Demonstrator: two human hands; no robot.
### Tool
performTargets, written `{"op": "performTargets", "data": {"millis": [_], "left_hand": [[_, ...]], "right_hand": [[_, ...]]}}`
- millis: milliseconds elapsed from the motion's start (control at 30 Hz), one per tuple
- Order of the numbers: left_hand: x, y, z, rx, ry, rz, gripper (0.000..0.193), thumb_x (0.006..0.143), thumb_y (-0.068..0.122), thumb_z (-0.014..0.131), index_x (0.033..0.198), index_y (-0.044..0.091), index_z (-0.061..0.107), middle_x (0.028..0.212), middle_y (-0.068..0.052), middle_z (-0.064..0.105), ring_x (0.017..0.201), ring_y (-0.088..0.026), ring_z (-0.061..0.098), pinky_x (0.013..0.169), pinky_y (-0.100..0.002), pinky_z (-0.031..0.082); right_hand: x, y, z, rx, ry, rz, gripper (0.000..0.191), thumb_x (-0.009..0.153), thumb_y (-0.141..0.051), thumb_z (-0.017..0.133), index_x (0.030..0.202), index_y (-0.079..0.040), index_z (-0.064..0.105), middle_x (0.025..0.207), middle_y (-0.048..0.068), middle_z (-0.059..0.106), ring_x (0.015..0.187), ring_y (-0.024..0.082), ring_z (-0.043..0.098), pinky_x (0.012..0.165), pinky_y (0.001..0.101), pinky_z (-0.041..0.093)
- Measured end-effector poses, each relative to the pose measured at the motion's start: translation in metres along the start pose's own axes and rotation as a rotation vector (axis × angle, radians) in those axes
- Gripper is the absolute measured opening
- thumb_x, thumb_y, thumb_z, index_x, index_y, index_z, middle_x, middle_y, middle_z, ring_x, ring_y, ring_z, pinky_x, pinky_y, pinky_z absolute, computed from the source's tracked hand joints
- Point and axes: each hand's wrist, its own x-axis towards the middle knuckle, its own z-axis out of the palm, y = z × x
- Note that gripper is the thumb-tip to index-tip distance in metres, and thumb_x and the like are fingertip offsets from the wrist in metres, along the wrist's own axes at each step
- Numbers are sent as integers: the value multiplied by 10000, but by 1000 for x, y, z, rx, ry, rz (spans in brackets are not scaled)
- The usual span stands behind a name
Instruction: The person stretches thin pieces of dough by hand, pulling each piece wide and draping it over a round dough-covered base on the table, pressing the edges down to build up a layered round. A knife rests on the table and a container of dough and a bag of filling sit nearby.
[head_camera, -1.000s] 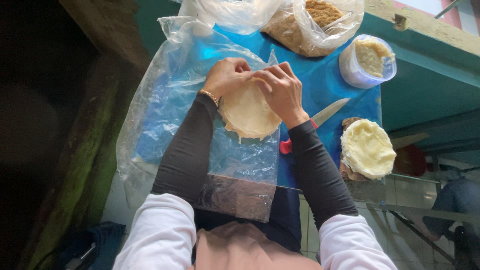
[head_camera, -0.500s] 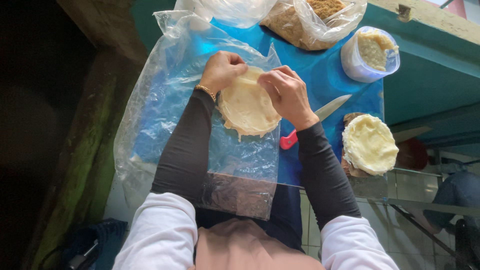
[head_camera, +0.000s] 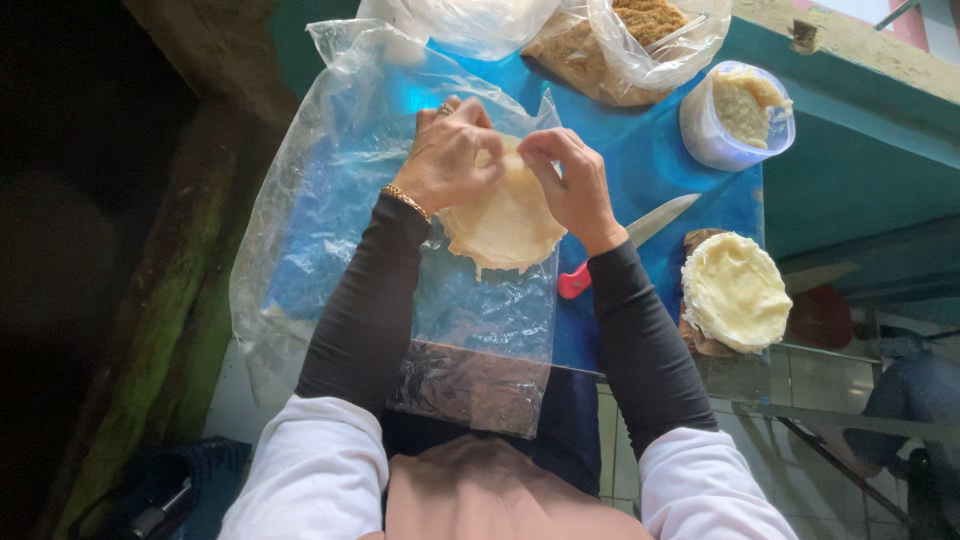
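From my fingertips (head_camera: 487, 150): dough round (head_camera: 505, 225) lies directly under them, on the plastic sheet (head_camera: 330, 200), which lies on the table (head_camera: 690, 185). My left hand (head_camera: 452, 160) sits on the round's left far edge, my right hand (head_camera: 570, 180) on its right far edge; fingers of both meet over the far rim. Knife (head_camera: 640, 235) lies right of my right-hand fingers, on the table, blade pointing away right. Lump of dough (head_camera: 735, 290) sits further right and nearer me. Tub (head_camera: 735, 115) stands right and beyond the fingers. Bag of crumbs (head_camera: 630, 35) lies beyond the fingers, left of the tub.
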Motion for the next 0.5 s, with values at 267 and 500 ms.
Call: {"op": "performTargets", "data": {"millis": [267,500], "left_hand": [[0,6,-4,-20,-47,6,107,864,284,776,878,182,805,826,-15,672,906,-240,658,863,-457,399],[2,1,-9,-440,-122,-264,362,979,408,627,1018,74,762,850,-67,763,745,-177,701,671,-322,559]], "right_hand": [[2,2,-5,-264,-115,-181,194,868,-129,800,1039,-68,734,984,106,683,965,319,637,819,417,531],[-3,3,-11,-234,-128,-155,157,872,-96,780,1027,-79,764,948,80,698,905,288,641,792,388,536]]}}
